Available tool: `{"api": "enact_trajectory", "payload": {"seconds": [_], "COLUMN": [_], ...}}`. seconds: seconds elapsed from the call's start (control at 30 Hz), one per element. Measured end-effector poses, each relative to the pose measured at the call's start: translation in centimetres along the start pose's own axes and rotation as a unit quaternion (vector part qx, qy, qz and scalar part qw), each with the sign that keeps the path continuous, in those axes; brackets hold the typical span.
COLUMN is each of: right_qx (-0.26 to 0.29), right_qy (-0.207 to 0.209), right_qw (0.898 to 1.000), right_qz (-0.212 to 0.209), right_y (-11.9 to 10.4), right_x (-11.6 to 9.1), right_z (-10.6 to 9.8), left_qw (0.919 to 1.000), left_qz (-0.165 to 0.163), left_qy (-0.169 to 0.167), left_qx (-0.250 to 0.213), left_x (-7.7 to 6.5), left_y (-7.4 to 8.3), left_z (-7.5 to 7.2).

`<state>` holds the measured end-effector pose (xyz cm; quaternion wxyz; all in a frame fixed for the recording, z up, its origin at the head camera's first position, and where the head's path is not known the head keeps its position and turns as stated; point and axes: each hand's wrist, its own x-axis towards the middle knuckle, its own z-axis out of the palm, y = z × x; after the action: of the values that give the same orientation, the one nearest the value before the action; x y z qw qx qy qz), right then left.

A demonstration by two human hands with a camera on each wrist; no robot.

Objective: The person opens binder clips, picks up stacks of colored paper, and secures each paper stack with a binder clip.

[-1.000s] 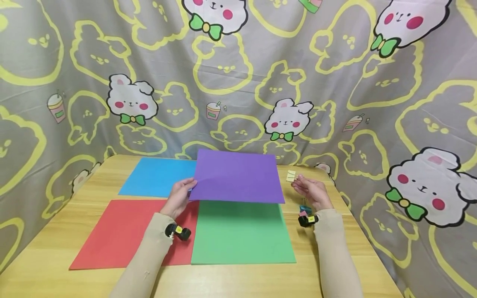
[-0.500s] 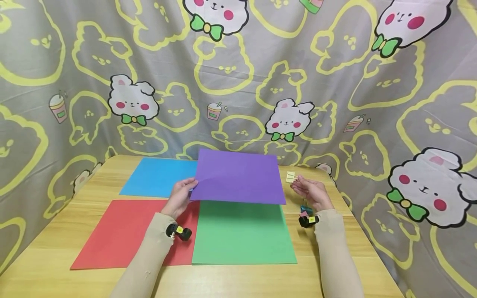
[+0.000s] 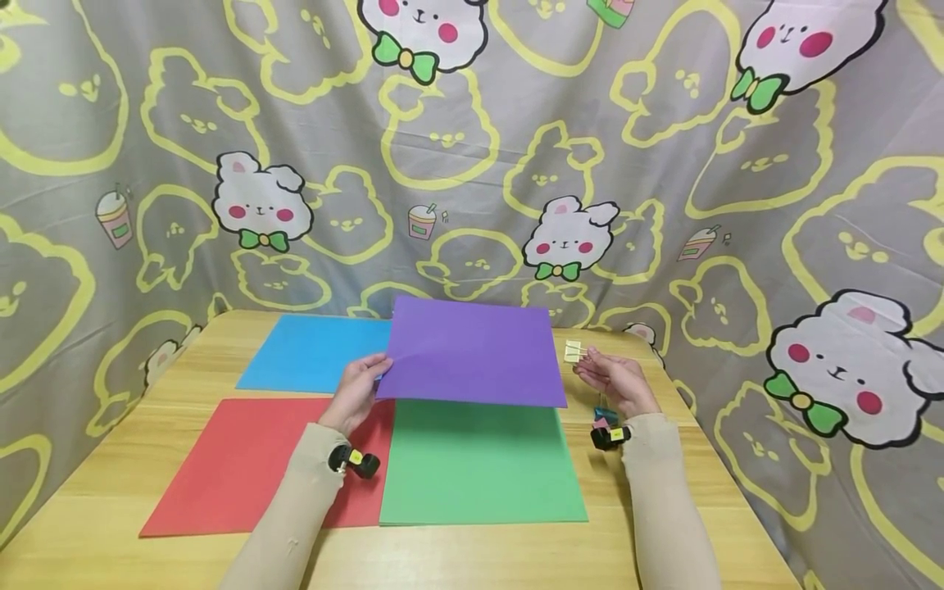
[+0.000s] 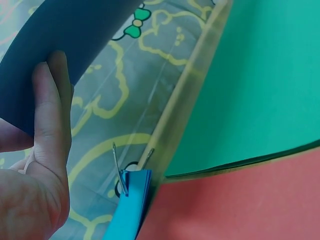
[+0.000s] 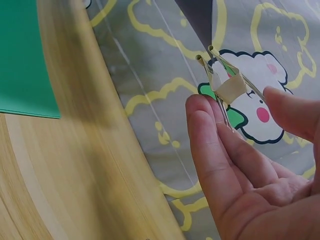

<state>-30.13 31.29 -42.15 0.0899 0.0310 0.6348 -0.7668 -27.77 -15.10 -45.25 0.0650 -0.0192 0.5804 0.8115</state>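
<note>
My left hand [image 3: 359,389] pinches the left edge of a purple sheet [image 3: 472,352], raised and tilted above the table. From beneath, the sheet [image 4: 75,45] looks dark in the left wrist view, with fingers lying along its underside. To the right, my right hand [image 3: 619,381] squeezes the wire handles of a pale yellow binder clip [image 3: 573,351] between thumb and fingers. Its mouth is spread apart in the right wrist view, where the clip [image 5: 232,89] points toward the purple sheet's corner [image 5: 197,20]. A small gap separates clip and sheet in the head view.
Green sheets [image 3: 483,475] lie under the raised one, red sheets [image 3: 229,463] to their left, and blue sheets [image 3: 310,352] behind. Wire handles [image 4: 117,162] stand at the blue stack's edge. Teal [image 3: 606,415] and pink clips [image 3: 601,424] sit by the right wrist. A patterned curtain [image 3: 472,164] hangs behind.
The yellow binder clip has shifted very slightly left, toward the purple sheet. Both hands keep their hold and otherwise hardly move.
</note>
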Motion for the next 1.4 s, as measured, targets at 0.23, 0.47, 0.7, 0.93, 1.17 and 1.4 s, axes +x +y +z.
{"api": "enact_trajectory", "payload": {"seconds": [0.23,0.47,0.7,0.93,1.17,1.4], "right_qx": [-0.005,-0.005,-0.008,-0.012,-0.022,-0.02], "right_qy": [-0.002,-0.009,-0.017,-0.023,-0.028,-0.033], "right_qw": [1.0,1.0,1.0,1.0,0.999,0.999], "right_qz": [0.003,0.002,0.002,0.0,0.008,0.015], "right_y": [0.06,0.01,-0.09,-0.12,-0.09,-0.12], "right_x": [-0.13,-0.16,-0.12,-0.04,-0.04,-0.13], "right_z": [0.0,0.1,0.21,0.4,0.57,0.69], "left_qw": [1.0,1.0,1.0,0.9999,0.9999,0.9999], "left_qz": [0.003,-0.001,-0.004,-0.007,-0.007,-0.009], "left_qy": [-0.005,-0.007,-0.005,-0.013,-0.012,-0.008], "left_qx": [-0.001,-0.003,-0.003,0.001,0.003,0.008], "left_x": [-0.11,-0.15,-0.14,-0.13,-0.15,-0.24], "left_y": [-0.03,-0.05,-0.12,-0.15,-0.28,-0.3], "left_z": [0.1,0.15,0.19,0.25,0.28,0.45]}}
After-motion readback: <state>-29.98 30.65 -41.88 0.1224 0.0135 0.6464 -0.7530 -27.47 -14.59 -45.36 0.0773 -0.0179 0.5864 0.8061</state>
